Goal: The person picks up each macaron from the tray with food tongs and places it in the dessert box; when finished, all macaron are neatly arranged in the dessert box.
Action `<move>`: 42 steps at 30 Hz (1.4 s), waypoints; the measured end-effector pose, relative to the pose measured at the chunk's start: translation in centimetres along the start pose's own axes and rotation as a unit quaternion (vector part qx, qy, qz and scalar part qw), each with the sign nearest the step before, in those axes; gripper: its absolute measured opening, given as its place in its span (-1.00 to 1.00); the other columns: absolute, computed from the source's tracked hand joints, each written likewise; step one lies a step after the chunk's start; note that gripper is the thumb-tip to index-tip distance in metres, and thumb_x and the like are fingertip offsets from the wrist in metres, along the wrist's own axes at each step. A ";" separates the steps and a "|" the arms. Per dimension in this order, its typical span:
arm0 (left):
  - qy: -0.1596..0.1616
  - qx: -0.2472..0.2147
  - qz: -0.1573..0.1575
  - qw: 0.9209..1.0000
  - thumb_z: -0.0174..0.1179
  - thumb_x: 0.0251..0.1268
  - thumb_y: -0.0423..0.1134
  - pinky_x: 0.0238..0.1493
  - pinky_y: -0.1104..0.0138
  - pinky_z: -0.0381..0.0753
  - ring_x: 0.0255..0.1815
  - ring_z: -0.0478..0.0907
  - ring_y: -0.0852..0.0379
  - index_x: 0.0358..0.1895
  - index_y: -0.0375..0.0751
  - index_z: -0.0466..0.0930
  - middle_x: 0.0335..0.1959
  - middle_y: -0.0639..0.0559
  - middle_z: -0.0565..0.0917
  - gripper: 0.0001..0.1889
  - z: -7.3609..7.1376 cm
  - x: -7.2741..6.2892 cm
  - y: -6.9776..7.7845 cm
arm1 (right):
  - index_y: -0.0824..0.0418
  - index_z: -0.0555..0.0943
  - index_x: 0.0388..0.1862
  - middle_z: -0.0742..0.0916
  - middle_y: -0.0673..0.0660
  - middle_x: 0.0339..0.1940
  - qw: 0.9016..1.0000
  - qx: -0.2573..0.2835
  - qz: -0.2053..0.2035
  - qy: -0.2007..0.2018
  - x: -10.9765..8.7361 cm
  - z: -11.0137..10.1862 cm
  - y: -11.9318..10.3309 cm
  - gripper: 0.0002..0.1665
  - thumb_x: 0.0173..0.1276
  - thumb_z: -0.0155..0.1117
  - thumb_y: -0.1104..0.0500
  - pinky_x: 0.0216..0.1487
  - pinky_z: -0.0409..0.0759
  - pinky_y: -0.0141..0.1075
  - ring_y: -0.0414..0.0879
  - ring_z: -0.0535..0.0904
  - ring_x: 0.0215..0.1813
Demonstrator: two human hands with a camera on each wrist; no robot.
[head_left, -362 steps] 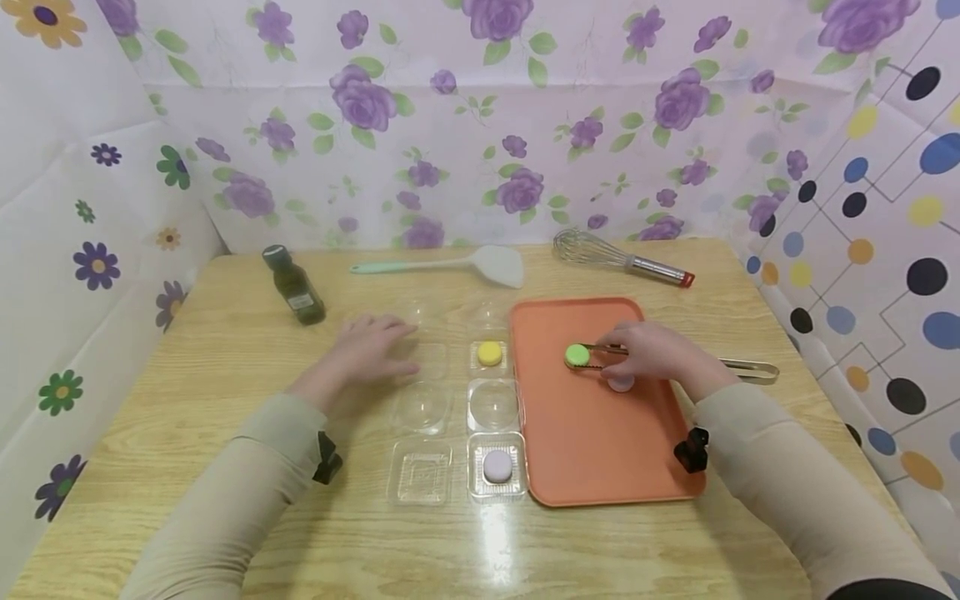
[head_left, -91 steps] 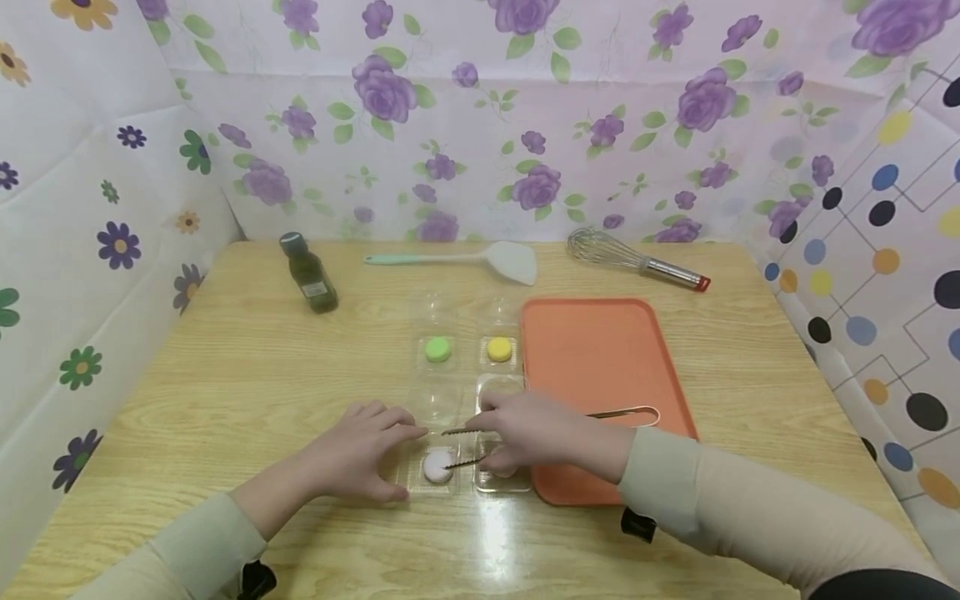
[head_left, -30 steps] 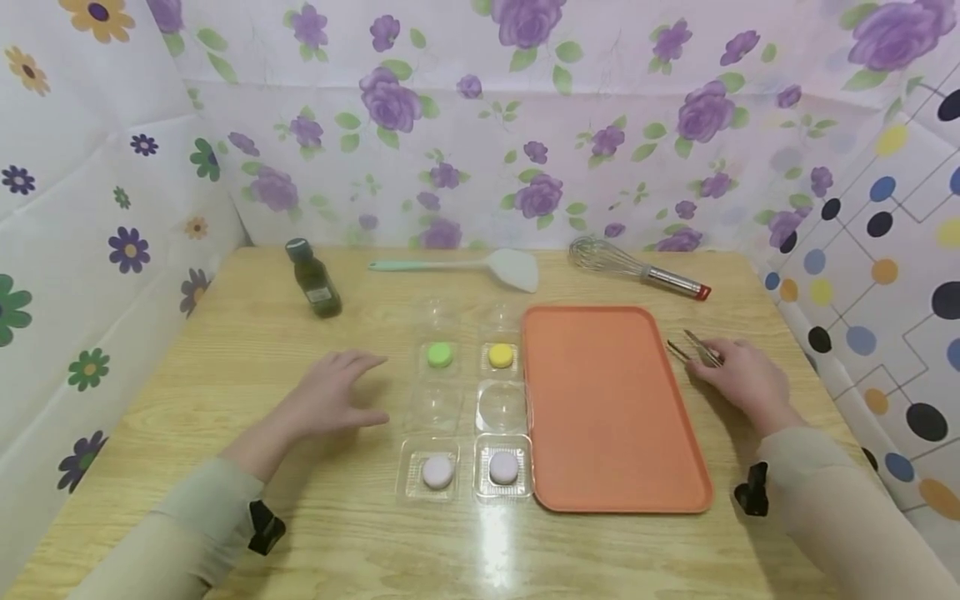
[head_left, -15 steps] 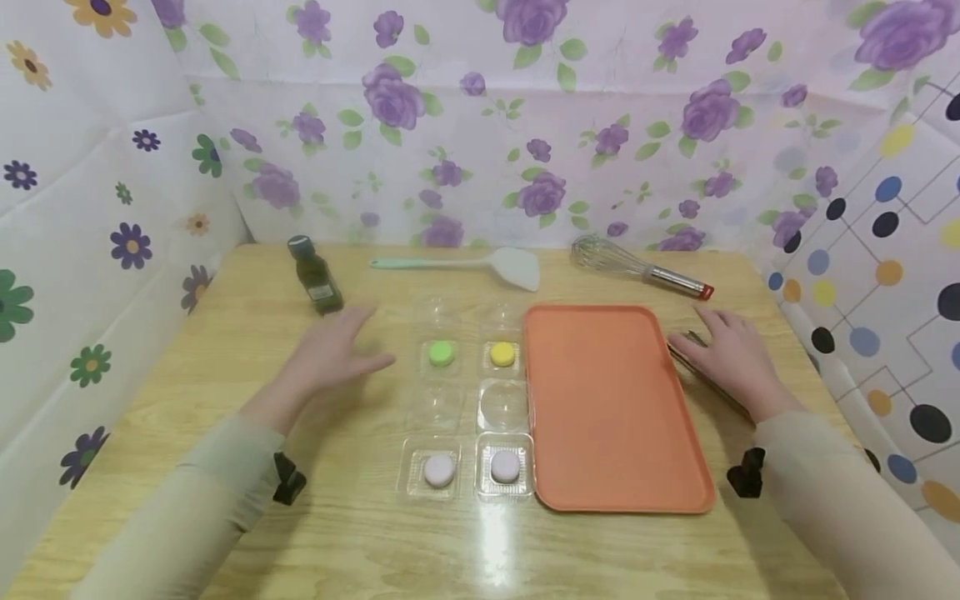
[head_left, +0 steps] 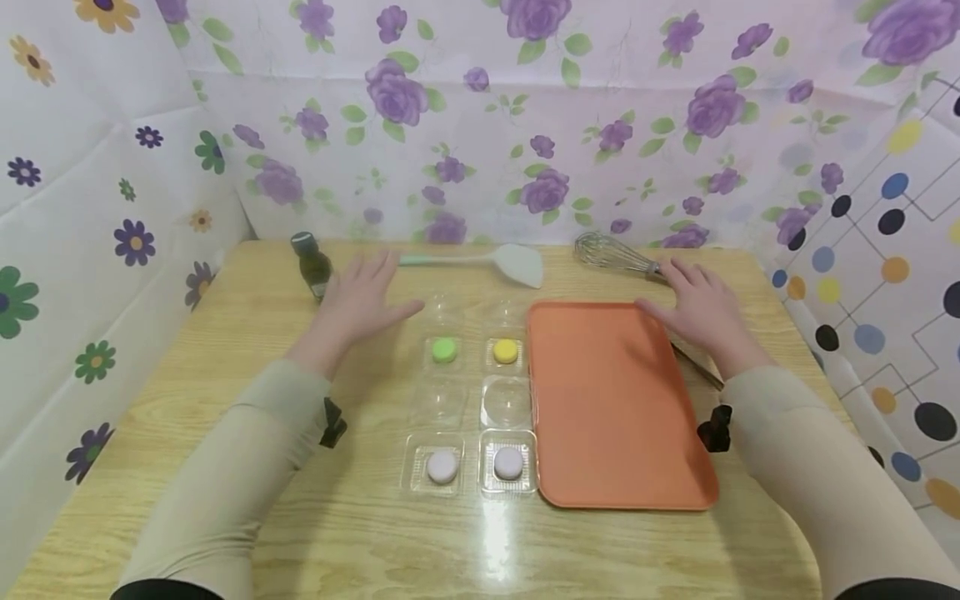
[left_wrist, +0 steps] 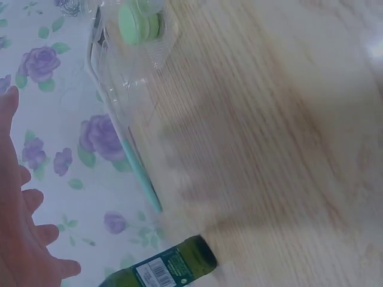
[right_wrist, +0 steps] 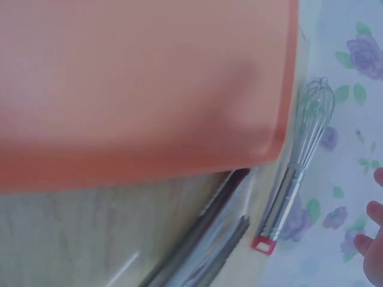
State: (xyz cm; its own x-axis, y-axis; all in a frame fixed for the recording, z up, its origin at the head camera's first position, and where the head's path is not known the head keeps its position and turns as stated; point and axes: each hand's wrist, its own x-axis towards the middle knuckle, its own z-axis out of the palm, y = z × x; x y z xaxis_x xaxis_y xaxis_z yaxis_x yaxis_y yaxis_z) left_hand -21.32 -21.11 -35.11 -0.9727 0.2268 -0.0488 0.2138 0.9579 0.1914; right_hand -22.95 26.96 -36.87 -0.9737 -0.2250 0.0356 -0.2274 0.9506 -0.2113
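Note:
My left hand [head_left: 356, 304] hovers with spread fingers between the dark green bottle [head_left: 315, 271] and the lidded clear boxes, holding nothing. Above the tray's far right corner, my right hand [head_left: 697, 308] is also spread and free of any object. The metal tongs [right_wrist: 197, 239] lie on the table along the right side of the orange tray [head_left: 615, 417], partly hidden by that hand in the head view. Several clear plastic boxes with lids folded back each hold one macaron: a green macaron [head_left: 444, 350], a yellow macaron [head_left: 506, 351], and two pale macarons, one white-lilac [head_left: 442, 466], one lilac [head_left: 508, 462].
A spatula [head_left: 517, 265] with a mint handle lies at the back beside a whisk [right_wrist: 311, 113]. The tray's left rim touches or nearly touches the right-hand boxes. Patterned cloth walls [head_left: 480, 167] enclose the table's back and sides.
The green macaron and a pale one went from the tray area into the left boxes. The right hand laid the tongs down right of the tray. Both hands then moved forward and inward.

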 end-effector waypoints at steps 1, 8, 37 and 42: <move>-0.001 0.007 -0.003 1.000 -0.24 0.12 0.53 0.26 -0.32 -0.36 0.45 -0.35 -0.30 0.50 0.00 -0.38 0.52 -0.06 -0.27 0.03 -0.1 0.1 0.1 | 0.04 -0.07 0.53 0.11 0.29 0.48 1.000 -0.001 -0.001 0.000 0.1 -0.1 -0.3 0.05 0.25 -0.11 -0.48 0.26 -0.14 0.35 0.42 -0.08 0.39; -0.001 0.024 -0.015 1.000 -0.30 0.06 0.58 0.22 -0.35 -0.45 0.42 -0.49 -0.33 0.50 0.02 -0.37 0.51 -0.09 -0.33 0.06 -0.4 0.8 0.3 | 0.01 -0.13 0.53 0.04 0.28 0.50 1.000 -0.012 -0.005 -0.017 0.8 -0.5 -1.4 0.09 0.20 -0.19 -0.55 0.26 -0.25 0.37 0.39 -0.19 0.43; -0.074 -0.101 0.070 0.990 0.27 0.11 0.11 0.38 -0.12 -0.33 0.44 -0.09 -0.23 0.48 0.10 -0.04 0.46 0.03 0.13 -0.09 3.0 5.9 5.7 | 0.22 0.20 0.43 0.44 0.26 0.31 0.976 0.142 -0.118 -0.114 6.4 4.7 -10.0 -0.10 0.20 0.35 -0.03 0.38 0.05 0.06 0.18 0.21 0.38; -0.109 -0.110 0.065 0.986 0.24 0.14 0.10 0.38 -0.10 -0.35 0.45 -0.12 -0.22 0.48 0.07 -0.01 0.43 0.04 0.18 -0.12 3.2 6.1 6.8 | 0.20 0.21 0.43 0.45 0.28 0.30 0.968 0.166 -0.122 -0.145 6.7 5.2 -11.1 -0.14 0.23 0.32 -0.02 0.34 0.17 0.05 0.20 0.22 0.37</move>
State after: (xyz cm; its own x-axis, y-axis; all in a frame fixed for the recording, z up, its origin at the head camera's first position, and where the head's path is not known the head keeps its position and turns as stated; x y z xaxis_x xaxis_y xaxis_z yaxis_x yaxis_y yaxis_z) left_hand -25.50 -12.65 -37.27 -0.8904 0.4010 -0.2152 0.2874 0.8621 0.4175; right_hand -26.91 13.82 -39.37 -0.8359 -0.5303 -0.1414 -0.3863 0.7515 -0.5347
